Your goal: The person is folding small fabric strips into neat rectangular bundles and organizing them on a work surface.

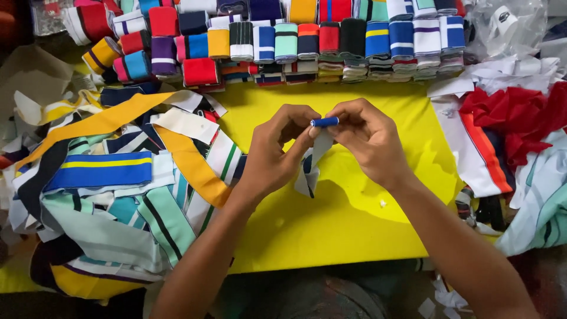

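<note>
I see the rolled strip (324, 121) lying crosswise above the yellow cloth (354, 218), pinched between my left hand (273, 155) and right hand (365, 142), its loose tail hanging down.

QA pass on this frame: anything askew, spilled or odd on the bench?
Nothing damaged. Loose striped strips sprawl in a tangled heap at left, unlike the neat rolled rows along the back. A few white scraps lie on the yellow cloth. Left hand and right hand pinch a white-and-blue strip.
</note>
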